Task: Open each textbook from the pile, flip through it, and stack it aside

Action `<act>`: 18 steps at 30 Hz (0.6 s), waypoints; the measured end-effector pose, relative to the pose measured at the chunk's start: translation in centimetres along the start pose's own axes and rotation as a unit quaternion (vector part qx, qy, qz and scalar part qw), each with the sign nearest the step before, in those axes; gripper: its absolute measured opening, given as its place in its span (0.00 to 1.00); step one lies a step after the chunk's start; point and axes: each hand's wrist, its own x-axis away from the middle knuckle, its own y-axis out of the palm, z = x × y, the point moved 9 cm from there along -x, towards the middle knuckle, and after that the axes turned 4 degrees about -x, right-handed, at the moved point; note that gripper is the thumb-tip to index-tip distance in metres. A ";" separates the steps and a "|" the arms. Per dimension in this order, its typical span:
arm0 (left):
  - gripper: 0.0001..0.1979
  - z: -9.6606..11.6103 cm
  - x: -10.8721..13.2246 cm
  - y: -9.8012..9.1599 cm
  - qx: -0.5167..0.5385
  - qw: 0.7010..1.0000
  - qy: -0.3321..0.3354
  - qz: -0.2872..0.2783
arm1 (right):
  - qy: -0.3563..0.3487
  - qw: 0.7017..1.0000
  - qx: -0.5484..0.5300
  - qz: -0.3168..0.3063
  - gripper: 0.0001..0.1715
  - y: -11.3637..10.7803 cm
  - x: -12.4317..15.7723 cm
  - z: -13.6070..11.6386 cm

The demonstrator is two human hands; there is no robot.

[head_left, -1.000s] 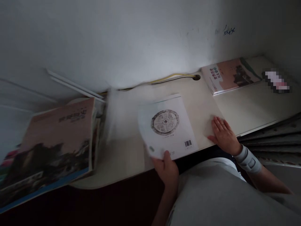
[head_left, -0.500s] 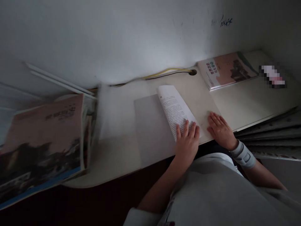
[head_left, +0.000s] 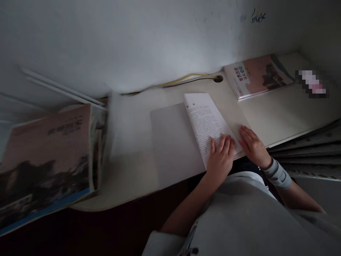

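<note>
A white sheet or thin booklet printed with text (head_left: 204,121) lies slantwise on the desk (head_left: 128,185), narrowing toward me. Palm down on its near part rests my left hand (head_left: 220,158), open, with fingers stretched out. My right hand (head_left: 254,148) lies just right of it at the paper's near right corner, open with its fingers straight and close together. Whether its thumb touches the paper I cannot tell. Under the printed paper is a flat greyish sheet (head_left: 173,142), showing mostly on the left. A grey band (head_left: 278,173) wraps my right wrist.
Pink-covered books (head_left: 53,142) stand at the desk's left end. Another pink textbook (head_left: 262,76) lies at the back right, beside a pixelated object (head_left: 311,83). A yellow cable (head_left: 186,77) runs along the wall into a round hole (head_left: 218,79). Dark fabric (head_left: 306,153) borders the right edge.
My left hand has moved right across the desk, and the printed paper has shifted right, showing more width. My right hand has stayed nearly in place. The view has tilted slightly.
</note>
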 end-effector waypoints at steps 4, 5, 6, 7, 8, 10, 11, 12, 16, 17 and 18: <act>0.22 0.5 -0.1 0.0 -0.004 1.000 0.019 0.006 | -0.005 1.000 -0.012 0.008 0.28 -0.3 -0.1 -0.3; 0.22 0.7 -0.1 0.0 -0.003 1.000 0.024 0.008 | -0.004 1.000 -0.018 0.008 0.28 -0.4 -0.1 -0.3; 0.22 0.8 -0.1 -0.1 -0.003 1.000 0.029 0.009 | -0.004 1.000 -0.021 0.008 0.28 -0.3 0.0 -0.3; 0.22 0.8 0.0 -0.2 -0.003 0.999 0.032 0.009 | -0.005 1.000 -0.022 0.009 0.28 -0.3 0.0 -0.3; 0.22 0.8 0.1 -0.3 -0.002 0.999 0.036 0.010 | -0.007 1.000 -0.021 0.009 0.28 -0.3 0.0 -0.3; 0.23 0.6 0.5 -0.6 0.003 0.999 0.048 0.013 | -0.011 1.000 -0.015 0.010 0.29 -0.3 0.0 -0.3; 0.23 0.5 0.7 -0.8 0.007 0.998 0.054 0.014 | -0.012 1.000 -0.013 0.010 0.29 -0.3 0.0 -0.3; 0.24 0.3 1.0 -0.9 0.012 0.998 0.058 0.015 | -0.013 1.000 -0.011 0.008 0.29 -0.3 0.1 -0.2; 0.25 -1.6 2.4 -0.9 0.023 0.999 0.036 0.011 | -0.009 1.000 0.002 -0.002 0.26 -0.2 0.0 -0.2; 0.25 -2.2 2.8 -0.8 0.026 0.999 0.024 0.015 | -0.005 1.000 0.016 -0.004 0.26 0.0 0.0 -0.3; 0.25 -2.9 3.3 -0.9 0.027 0.999 0.010 0.023 | 0.000 0.999 0.037 -0.007 0.26 0.2 0.1 -0.5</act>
